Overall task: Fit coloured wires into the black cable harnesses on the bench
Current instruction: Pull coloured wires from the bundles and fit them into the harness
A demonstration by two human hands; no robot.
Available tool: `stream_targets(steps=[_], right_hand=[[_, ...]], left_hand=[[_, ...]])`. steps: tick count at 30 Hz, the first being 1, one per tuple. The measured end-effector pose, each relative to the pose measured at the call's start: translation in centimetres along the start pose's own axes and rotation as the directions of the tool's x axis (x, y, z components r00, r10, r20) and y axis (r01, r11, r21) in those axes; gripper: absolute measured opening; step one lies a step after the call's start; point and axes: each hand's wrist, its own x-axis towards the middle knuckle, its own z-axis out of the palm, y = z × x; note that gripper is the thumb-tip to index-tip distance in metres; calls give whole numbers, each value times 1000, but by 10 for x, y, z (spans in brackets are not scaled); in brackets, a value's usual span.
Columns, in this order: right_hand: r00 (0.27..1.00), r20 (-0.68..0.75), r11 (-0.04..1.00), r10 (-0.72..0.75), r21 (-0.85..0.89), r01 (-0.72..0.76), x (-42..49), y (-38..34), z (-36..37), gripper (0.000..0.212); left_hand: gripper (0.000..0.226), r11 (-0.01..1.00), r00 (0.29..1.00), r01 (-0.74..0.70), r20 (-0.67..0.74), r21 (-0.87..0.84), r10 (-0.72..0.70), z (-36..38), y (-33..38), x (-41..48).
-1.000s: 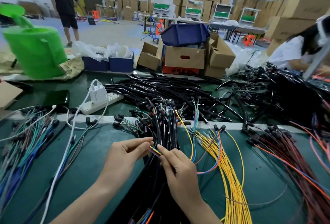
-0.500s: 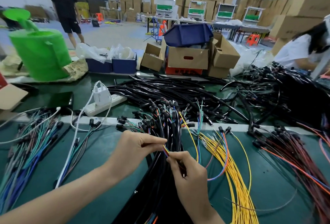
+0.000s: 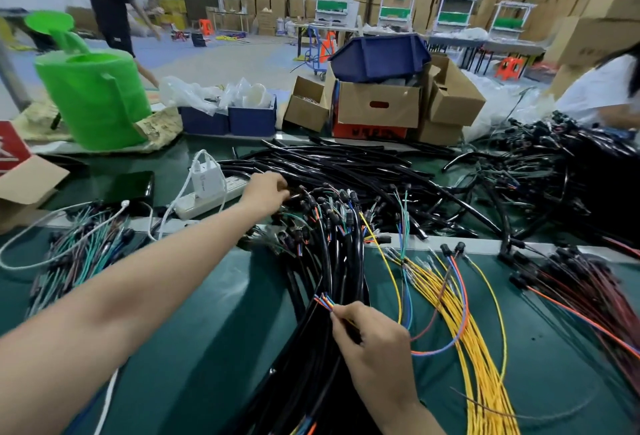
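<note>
On the green bench (image 3: 214, 313) the bundle of black cable harnesses (image 3: 332, 261) lay with its long axis running near to far, its connector heads (image 3: 329, 206) fanned at the far end. The left hand (image 3: 266, 194) reached to those heads with fingers curled among them, though blur hid whether it held one. The right hand (image 3: 372, 341), on the near side, pinched a tuft of coloured wires (image 3: 323, 300), so the heads lay far and slightly left of that pinch, nearer the left hand.

Over the tabletop (image 3: 221, 313) are one left hand (image 3: 266, 194), one right hand (image 3: 372, 341), one green watering can (image 3: 93, 102) at its far-left corner, two blue bins (image 3: 203, 120) (image 3: 252, 119) along its far edge, one power strip (image 3: 207, 202) and one phone (image 3: 130, 187).
</note>
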Motion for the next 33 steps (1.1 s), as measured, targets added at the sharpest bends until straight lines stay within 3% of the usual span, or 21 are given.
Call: stream_targets(steps=[3,8,11,14,18,21,23,24,26,28,30,31,33], right_hand=[[1000,24,1000,-2,-19,3,1,-1,-1,5],[999,31,999,-22,-25,23,1,3,-1,5],[999,37,999,-36,-26,37,2,4,-2,6],[999,37,999,-35,-23,36,2,5,-2,6],[999,39,1000,-15,2,14,1,7,-3,6],[999,37,1000,11,25,-12,0,7,-2,7],[999,34,999,12,32,-13,-1,6,-1,6],[999,34,999,14,37,-16,-1,6,-1,6],[999,33,999,20,46,-22,0,7,-2,6],[999,35,998,33,61,-35,-1,6,-2,5],[996,23,990,81,112,-83,-1,5,-3,1],[992,10,979,127,158,-127,-1,4,-4,4],[973,-5,944,229,244,-221,1,3,-5,12]], left_hand=[[35,976,991,53,112,212,-78,27,-13,23],[19,978,996,82,28,191,-89,40,-15,34],[18,979,991,88,81,184,-104,38,-17,38],[12,970,994,33,97,241,-58,24,-14,42],[8,937,997,-75,4,341,78,-26,3,63],[16,984,992,-61,-96,166,78,-79,22,84],[20,991,976,-35,-220,-126,7,-119,37,91],[18,946,965,-78,-262,-314,-7,-139,47,89],[9,743,925,-268,-379,-614,20,-176,68,73],[12,581,825,-499,-558,-643,90,-200,87,45],[13,539,720,-647,-665,-540,199,-205,101,10],[11,537,705,-674,-658,-507,264,-201,107,-9],[18,581,741,-660,-543,-477,395,-178,109,-49]])
